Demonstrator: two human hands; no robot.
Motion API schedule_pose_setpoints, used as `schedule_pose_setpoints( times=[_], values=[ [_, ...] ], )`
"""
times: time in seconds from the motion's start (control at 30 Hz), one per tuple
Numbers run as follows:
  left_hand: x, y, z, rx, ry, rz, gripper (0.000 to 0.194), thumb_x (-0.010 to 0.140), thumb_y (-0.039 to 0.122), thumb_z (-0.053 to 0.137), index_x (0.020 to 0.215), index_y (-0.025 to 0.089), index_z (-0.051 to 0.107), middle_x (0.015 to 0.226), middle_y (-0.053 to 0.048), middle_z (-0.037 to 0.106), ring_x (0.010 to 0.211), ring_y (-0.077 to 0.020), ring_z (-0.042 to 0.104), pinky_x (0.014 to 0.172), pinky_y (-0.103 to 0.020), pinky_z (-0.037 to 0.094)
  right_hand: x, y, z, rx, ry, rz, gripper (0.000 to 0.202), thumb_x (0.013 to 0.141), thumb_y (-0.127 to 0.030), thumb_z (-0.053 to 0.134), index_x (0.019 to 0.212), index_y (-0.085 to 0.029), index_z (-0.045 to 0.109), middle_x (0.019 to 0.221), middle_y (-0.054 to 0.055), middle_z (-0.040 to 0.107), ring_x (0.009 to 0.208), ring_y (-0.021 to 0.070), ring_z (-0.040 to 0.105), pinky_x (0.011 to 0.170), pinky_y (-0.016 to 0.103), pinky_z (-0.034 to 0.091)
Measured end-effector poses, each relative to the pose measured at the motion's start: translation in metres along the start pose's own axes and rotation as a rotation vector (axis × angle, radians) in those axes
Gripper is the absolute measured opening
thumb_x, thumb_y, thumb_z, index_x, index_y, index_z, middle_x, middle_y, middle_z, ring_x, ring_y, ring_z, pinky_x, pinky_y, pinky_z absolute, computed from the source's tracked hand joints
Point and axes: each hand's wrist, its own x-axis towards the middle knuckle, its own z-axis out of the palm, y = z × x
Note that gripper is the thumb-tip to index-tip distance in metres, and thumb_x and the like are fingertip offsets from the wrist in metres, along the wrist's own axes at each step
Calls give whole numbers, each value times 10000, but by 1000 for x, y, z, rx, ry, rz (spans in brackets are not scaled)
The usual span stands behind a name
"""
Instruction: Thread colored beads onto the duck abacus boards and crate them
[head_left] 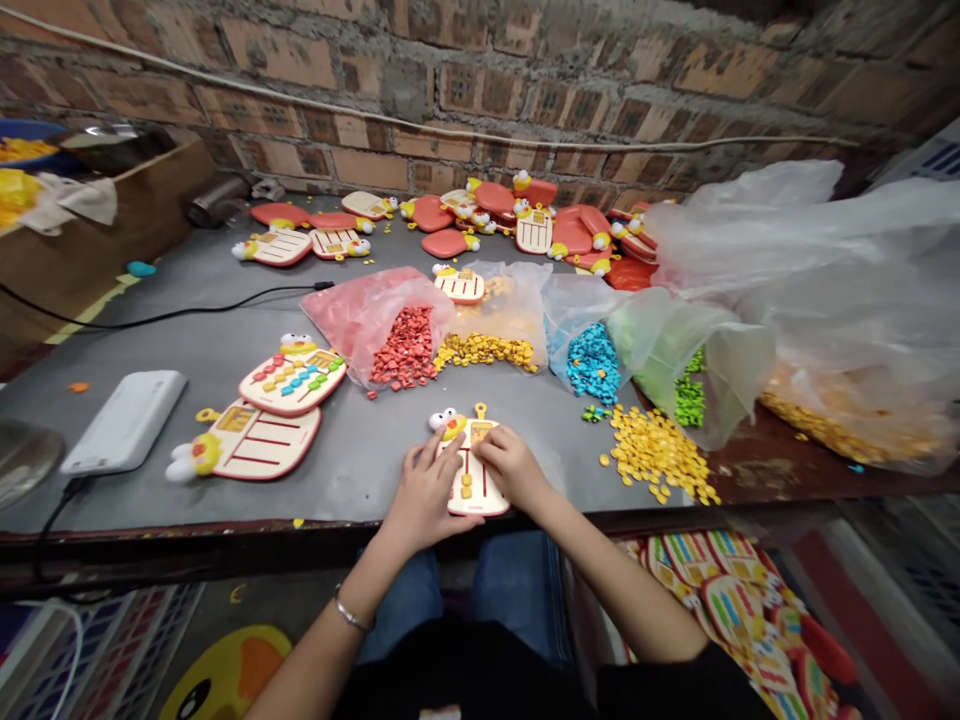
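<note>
A cream, red-edged duck board (475, 498) lies at the table's front edge, its eyes and yellow beak at the top left. My left hand (429, 490) rests over its left side, fingers apart, thumb along the lower edge. My right hand (514, 468) is at its upper right with the fingers pinched together; what they hold, if anything, is hidden. Yellow pieces (466, 487) sit in the board's middle slot. Behind the board are bags of red pieces (405, 347), yellow pieces (487, 350), blue pieces (594, 362) and green pieces (689, 390). Loose yellow pieces (656, 450) are heaped at the right.
Two duck boards (266, 440) overlap at the left, the upper one filled with coloured pieces. A white power bank (126, 422) with a cable lies further left. More red duck boards (431, 213) line the brick wall. A crate of finished boards (731, 590) stands below right.
</note>
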Motion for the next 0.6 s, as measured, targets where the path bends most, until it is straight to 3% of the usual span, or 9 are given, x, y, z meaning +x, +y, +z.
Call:
schedule_pose_setpoints(
  times=[0.1,0.27,0.37,0.47,0.53,0.6],
  values=[
    [-1,-1,3,-6,17,0,828,676,580,689,1342,161,430,1464,-165,419,1405,-369,244,1018,-467,294,5,-4,6,-15,8,-37,241,937,-182,461,806,-186,663,759,61,595,774,190,533,739,314,473],
    [-2,-4,8,16,89,4,878,671,593,686,1357,119,411,1414,-185,473,1383,-372,292,1019,-467,303,8,-12,8,-16,-2,-1,266,923,-178,474,1142,-187,625,855,84,673,809,202,601,763,336,486],
    [-2,-4,8,34,101,0,871,655,589,706,1341,127,433,1436,-182,448,1385,-365,291,1014,-463,314,11,-7,-3,164,-96,47,305,888,-228,556,1187,-186,602,880,63,691,759,175,617,719,296,493],
    [-1,-3,4,23,68,5,806,672,586,695,1325,173,466,1467,-146,421,1394,-360,276,1010,-467,311,23,18,-21,271,-80,155,255,889,-256,573,1128,-190,631,881,38,696,695,141,606,671,258,485],
    [0,-2,2,14,54,10,759,691,581,679,1315,194,484,1479,-126,409,1397,-357,268,1011,-478,301,39,44,-30,143,1,222,210,894,-214,547,1071,-178,655,904,58,689,763,160,612,725,278,484],
    [1,-2,0,12,49,16,711,699,577,673,1282,202,515,1489,-118,397,1398,-357,259,1011,-490,291,59,72,-34,-68,4,268,240,881,-137,517,1075,-159,654,1018,105,669,912,199,606,819,310,471]
  ],
)
